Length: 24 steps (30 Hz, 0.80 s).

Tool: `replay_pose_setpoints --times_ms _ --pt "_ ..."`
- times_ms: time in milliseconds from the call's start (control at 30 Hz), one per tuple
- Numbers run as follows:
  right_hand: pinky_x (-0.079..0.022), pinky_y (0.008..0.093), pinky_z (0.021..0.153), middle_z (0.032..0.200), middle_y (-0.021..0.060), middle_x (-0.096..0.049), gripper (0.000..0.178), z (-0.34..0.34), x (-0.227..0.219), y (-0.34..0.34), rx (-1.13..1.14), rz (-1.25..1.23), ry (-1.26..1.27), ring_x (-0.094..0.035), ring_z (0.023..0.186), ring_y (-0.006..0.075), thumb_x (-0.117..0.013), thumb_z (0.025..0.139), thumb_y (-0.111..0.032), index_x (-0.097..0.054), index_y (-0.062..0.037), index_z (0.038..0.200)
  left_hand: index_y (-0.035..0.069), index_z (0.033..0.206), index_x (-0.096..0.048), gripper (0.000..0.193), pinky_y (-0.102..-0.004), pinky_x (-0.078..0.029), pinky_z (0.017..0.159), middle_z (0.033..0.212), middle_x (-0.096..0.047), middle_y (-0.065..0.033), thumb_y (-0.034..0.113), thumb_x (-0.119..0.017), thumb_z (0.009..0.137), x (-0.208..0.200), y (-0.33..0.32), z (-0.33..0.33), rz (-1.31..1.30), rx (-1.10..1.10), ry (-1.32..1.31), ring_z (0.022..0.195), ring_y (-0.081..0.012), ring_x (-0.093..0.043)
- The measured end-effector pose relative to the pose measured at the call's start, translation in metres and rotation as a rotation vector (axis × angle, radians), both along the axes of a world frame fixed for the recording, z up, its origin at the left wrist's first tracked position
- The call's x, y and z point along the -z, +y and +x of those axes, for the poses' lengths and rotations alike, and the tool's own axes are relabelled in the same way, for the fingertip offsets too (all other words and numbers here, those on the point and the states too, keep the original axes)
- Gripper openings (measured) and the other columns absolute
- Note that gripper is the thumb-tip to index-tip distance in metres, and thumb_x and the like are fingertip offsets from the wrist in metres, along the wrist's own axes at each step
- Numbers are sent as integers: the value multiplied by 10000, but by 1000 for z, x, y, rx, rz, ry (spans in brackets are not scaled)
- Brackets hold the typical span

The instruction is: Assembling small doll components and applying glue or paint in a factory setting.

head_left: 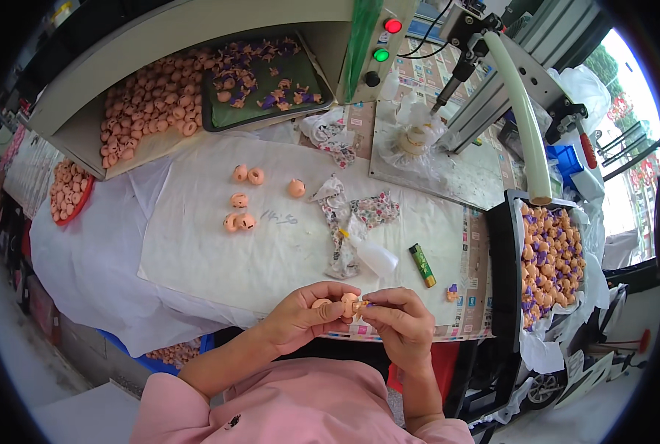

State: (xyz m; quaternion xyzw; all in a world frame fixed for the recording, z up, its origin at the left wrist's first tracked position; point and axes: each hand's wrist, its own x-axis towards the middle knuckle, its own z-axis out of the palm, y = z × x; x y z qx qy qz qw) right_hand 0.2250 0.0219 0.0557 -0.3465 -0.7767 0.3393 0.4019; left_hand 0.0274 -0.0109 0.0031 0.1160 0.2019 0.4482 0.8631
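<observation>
- Worktop (476,311), covered in printed sheeting, with a large off-white sheet (197,240) spread over most of it.
- Cabinet (160,46), beige, open-fronted, at the back left.
- Indicator lamps, two, lit: one red (393,26), one green (381,55), on the cabinet's right-hand post.
- Window (630,48), far right, admitting bright daylight; green foliage (606,65) and red blooms outside.
- Floor (52,344), grey, visible at lower left.

Handwritten figures (280,218) in dark ink on the white table sheet (197,229). Green lighter (422,265): printed marks on barrel, too small to read. Patterned table covering (477,285), right edge: small printed blocks, illegible.
</observation>
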Motion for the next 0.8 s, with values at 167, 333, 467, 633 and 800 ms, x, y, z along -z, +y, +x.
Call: replay_pose_setpoints --times_ms 167,333,467,633,800 --pt "-544 266 683 902 99 -678 274 -9 -8 -1 49 -67 -40 -663 791 176 -761 669 87 -740 -36 913 8 1222 -557 380 -283 -583 799 1061 -651 -84 153 -679 892 1 -5 -5 29 -52 186 901 -151 -667" --pt "-545 266 670 897 106 -683 252 -12 1 2 6 -91 -65 -664 782 174 -751 655 110 -745 -27 867 -5 1179 -575 364 -270 -592 747 1023 -658 -95 143 -705 872 4 -4 -9 137 -113 363 875 -150 -668" --pt "-551 266 656 888 104 -683 244 -19 1 7 -19 -88 -31 -665 771 177 -742 654 125 -742 -10 857 4 1129 -584 309 -254 -593 706 966 -664 -91 136 -702 876 -2 2 -18 60 -56 261 826 -139 -671" --pt "-546 269 639 907 115 -693 249 -10 -13 23 -91 -108 -7 -667 752 175 -734 669 121 -741 -10 881 30 1106 -576 283 -243 -591 692 955 -658 -79 139 -701 876 -8 2 -12 -1 -37 156 808 -125 -669" --pt "-531 326 745 980 135 -705 289 1 -80 92 35 335 -251 -683 874 261 -716 686 51 -717 -21 966 60 1132 -560 242 -244 -551 628 1037 -638 -84 150 -643 923 -20 7 -15 -34 -53 72 743 -98 -631"
